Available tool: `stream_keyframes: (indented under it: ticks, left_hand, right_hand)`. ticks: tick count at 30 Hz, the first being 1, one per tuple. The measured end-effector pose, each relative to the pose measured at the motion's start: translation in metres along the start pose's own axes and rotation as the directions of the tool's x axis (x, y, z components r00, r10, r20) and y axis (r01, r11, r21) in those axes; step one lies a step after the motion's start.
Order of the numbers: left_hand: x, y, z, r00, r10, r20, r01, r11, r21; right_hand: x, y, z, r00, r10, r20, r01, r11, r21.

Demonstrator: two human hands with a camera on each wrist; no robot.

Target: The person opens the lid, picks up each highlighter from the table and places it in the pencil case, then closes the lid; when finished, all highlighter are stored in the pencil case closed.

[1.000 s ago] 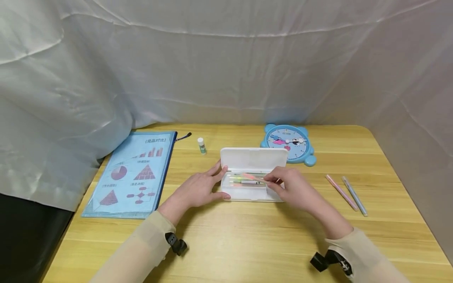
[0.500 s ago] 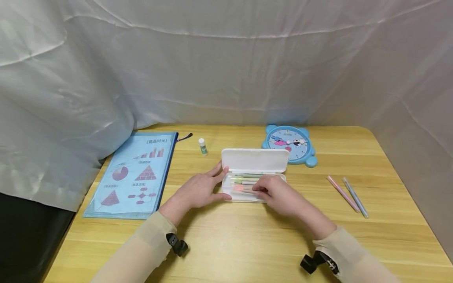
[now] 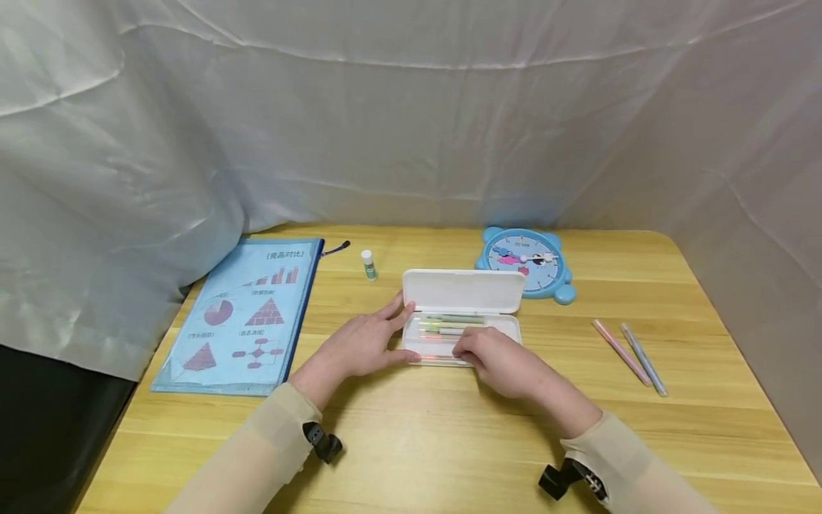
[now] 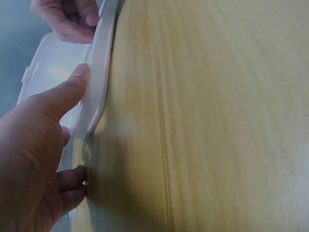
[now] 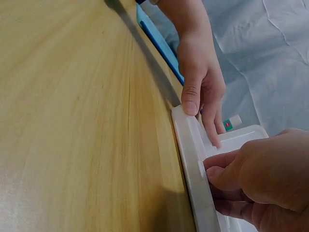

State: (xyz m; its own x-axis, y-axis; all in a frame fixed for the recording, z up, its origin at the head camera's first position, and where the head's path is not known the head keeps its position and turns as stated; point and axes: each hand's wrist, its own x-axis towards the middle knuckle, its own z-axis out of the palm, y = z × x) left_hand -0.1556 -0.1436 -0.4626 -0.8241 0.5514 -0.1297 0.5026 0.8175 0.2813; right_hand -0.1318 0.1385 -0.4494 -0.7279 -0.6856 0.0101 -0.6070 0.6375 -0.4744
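A white pencil case (image 3: pixel 462 291) lies with its lid raised in the middle of the table, and several coloured pens (image 3: pixel 456 321) rest inside. My left hand (image 3: pixel 361 345) holds the left end of the case, thumb on the front rim and fingers toward the hinge. Inside the front part of the tray, my right hand (image 3: pixel 504 364) pinches the right end of an orange-tipped pen (image 3: pixel 432 358), which lies along the front wall. Curled fingers (image 5: pixel 224 176) of the right hand hide that end of the pen in the right wrist view.
A blue zip folder (image 3: pixel 244 321) lies at left, and a small glue stick (image 3: pixel 369 265) stands behind the case. A blue toy clock (image 3: pixel 526 264) sits behind the lid. Pink (image 3: pixel 621 352) and grey (image 3: pixel 644 359) pens lie at right. A grey curtain (image 3: pixel 411 143) hangs behind the table.
My right hand has moved left and down, bringing the orange-tipped pen from above the tray to its front wall. My left hand has stayed on the case.
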Motion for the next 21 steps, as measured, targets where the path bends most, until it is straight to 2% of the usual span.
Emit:
stream_keyframes:
  ticks: [5, 12, 17, 21]
  left_hand:
    - [0.0, 0.001, 0.0, 1.0, 0.0, -0.003, 0.0, 1.0, -0.007]
    - [0.002, -0.001, 0.003, 1.0, 0.014, -0.009, -0.014, 1.0, 0.005]
    - [0.001, -0.001, 0.003, 1.0, 0.022, -0.005, -0.022, 1.0, 0.003]
    - [0.0, -0.001, 0.002, 1.0, 0.021, -0.005, -0.021, 1.0, -0.004]
  right_hand:
    - [-0.006, -0.001, -0.006, 0.999, -0.024, -0.04, 0.024, 0.999, 0.02]
    - [-0.028, 0.006, -0.027, 0.99, 0.032, -0.134, -0.026, 0.999, 0.048]
    - [-0.056, 0.021, -0.043, 0.965, 0.104, -0.24, -0.085, 0.992, 0.089]
    - [-0.08, 0.03, -0.056, 0.937, 0.159, -0.312, -0.145, 0.987, 0.066]
